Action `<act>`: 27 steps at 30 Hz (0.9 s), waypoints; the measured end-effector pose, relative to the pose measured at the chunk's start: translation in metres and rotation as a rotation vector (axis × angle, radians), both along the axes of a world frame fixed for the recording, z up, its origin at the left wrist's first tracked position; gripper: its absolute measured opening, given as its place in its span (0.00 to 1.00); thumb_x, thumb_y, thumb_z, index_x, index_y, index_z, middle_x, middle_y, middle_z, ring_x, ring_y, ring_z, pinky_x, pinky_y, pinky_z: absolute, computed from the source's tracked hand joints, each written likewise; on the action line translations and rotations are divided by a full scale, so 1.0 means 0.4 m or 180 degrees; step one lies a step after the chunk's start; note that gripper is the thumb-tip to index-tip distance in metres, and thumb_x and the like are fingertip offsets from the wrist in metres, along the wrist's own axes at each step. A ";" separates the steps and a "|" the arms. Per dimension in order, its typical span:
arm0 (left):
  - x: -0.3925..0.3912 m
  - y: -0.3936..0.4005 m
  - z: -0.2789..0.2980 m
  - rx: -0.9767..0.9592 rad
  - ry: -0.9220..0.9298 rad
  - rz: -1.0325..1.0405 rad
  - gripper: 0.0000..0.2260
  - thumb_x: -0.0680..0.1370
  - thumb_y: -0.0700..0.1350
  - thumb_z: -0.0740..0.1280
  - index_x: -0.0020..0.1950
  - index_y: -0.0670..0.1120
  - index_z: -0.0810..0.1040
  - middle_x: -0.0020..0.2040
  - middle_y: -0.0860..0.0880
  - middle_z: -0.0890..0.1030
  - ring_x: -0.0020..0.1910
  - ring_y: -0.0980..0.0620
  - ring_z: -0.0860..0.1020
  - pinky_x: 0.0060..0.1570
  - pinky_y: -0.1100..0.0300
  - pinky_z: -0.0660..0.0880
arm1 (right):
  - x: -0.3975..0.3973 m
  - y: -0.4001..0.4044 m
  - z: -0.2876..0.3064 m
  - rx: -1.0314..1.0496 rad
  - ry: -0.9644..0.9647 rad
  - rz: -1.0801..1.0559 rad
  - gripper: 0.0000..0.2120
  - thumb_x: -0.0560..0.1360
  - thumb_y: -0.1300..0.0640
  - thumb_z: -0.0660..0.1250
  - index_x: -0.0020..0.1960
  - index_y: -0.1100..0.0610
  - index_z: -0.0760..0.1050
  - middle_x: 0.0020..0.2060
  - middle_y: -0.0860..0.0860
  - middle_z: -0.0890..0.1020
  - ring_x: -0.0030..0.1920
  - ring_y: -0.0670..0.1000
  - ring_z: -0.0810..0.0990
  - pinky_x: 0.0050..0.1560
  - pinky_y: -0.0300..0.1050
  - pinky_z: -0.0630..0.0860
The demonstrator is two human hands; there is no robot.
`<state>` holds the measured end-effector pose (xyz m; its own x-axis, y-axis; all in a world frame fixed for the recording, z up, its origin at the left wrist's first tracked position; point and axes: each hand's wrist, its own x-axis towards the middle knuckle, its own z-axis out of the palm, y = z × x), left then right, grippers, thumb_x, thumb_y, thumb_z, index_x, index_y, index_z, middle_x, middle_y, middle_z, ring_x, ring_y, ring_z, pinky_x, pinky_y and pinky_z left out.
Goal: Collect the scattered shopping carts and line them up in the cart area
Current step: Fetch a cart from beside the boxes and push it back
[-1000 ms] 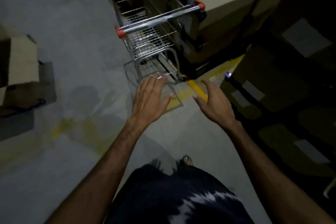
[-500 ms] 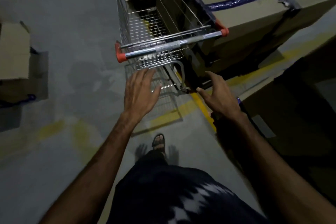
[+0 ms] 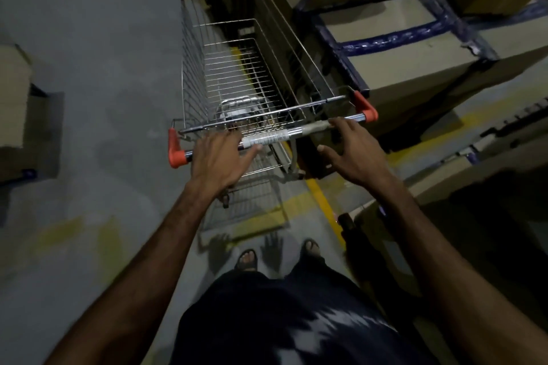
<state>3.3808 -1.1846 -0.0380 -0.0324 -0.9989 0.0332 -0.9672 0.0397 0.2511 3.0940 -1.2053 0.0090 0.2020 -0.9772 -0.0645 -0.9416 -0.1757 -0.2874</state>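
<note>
I see a wire shopping cart (image 3: 255, 74) standing on the grey concrete floor (image 3: 98, 38) straight ahead of me, its chrome handle bar (image 3: 272, 136) nearest to me with orange end caps (image 3: 175, 154) at both ends. Its right side sits just beside a stack of cardboard boxes (image 3: 415, 68) bound with blue strapping (image 3: 394, 37).

My left hand (image 3: 218, 161) is on the left part of the handle bar: the fingers (image 3: 229, 135) reach over the top of the bar, slightly spread, and the thumb (image 3: 252, 152) lies stretched along the bar's near side. I cannot tell whether the fingers have curled round it.

My right hand (image 3: 354, 152) is at the right part of the bar. Its fingers (image 3: 341, 124) are extended and touch the bar's top, while the thumb (image 3: 326, 151) sticks out wide below the bar, clear of it. The hand is not wrapped round the bar.

A yellow painted line (image 3: 321, 201) runs along the floor under the cart's right side. More cardboard boxes (image 3: 14, 98) stand at the left edge.
</note>
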 end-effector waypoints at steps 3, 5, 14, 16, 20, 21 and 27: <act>0.015 -0.013 0.001 0.0321 -0.0316 0.0336 0.36 0.77 0.79 0.54 0.47 0.48 0.82 0.41 0.44 0.83 0.42 0.41 0.82 0.44 0.51 0.77 | -0.021 -0.101 -0.010 0.0045 0.0127 0.0307 0.33 0.77 0.34 0.66 0.74 0.55 0.72 0.67 0.58 0.80 0.66 0.61 0.78 0.65 0.61 0.76; 0.018 -0.005 0.002 0.0331 -0.0417 0.0576 0.39 0.74 0.82 0.53 0.43 0.48 0.82 0.37 0.47 0.81 0.38 0.46 0.80 0.43 0.54 0.75 | -0.032 -0.162 -0.013 0.0151 0.0286 0.0592 0.40 0.74 0.23 0.55 0.70 0.52 0.76 0.60 0.57 0.85 0.60 0.61 0.82 0.63 0.59 0.77; -0.064 0.090 0.032 0.0628 -0.0775 0.1315 0.38 0.69 0.85 0.54 0.33 0.50 0.75 0.29 0.53 0.72 0.32 0.52 0.75 0.64 0.48 0.73 | -0.077 -0.238 -0.026 0.0498 0.1146 0.1910 0.46 0.69 0.14 0.38 0.47 0.47 0.80 0.41 0.51 0.84 0.37 0.52 0.79 0.48 0.51 0.79; -0.089 0.126 0.031 0.0660 -0.0888 0.1511 0.39 0.67 0.87 0.50 0.32 0.51 0.74 0.28 0.53 0.74 0.30 0.52 0.75 0.64 0.48 0.73 | -0.089 -0.244 -0.035 0.0339 0.1093 0.2146 0.41 0.71 0.16 0.40 0.39 0.48 0.75 0.36 0.49 0.81 0.36 0.54 0.79 0.45 0.52 0.80; -0.154 0.217 0.032 0.0794 -0.0796 0.1883 0.39 0.67 0.86 0.49 0.32 0.51 0.73 0.29 0.52 0.75 0.31 0.51 0.76 0.66 0.47 0.71 | -0.088 -0.247 -0.051 0.0078 0.1068 0.2542 0.37 0.72 0.16 0.43 0.34 0.47 0.68 0.33 0.48 0.79 0.33 0.53 0.77 0.41 0.50 0.78; -0.165 0.244 0.032 0.0794 -0.0771 0.2012 0.39 0.67 0.86 0.50 0.32 0.51 0.73 0.29 0.52 0.75 0.31 0.51 0.76 0.68 0.46 0.70 | -0.079 -0.246 -0.056 0.0044 0.1035 0.2656 0.38 0.71 0.15 0.43 0.33 0.47 0.68 0.32 0.48 0.79 0.33 0.52 0.77 0.42 0.49 0.78; -0.220 0.439 0.017 0.0897 -0.0843 0.2844 0.44 0.65 0.89 0.42 0.31 0.51 0.74 0.27 0.54 0.76 0.33 0.50 0.80 0.80 0.40 0.51 | 0.026 -0.205 -0.079 -0.0105 0.1246 0.3333 0.45 0.65 0.11 0.41 0.38 0.48 0.76 0.32 0.48 0.78 0.35 0.53 0.80 0.44 0.51 0.81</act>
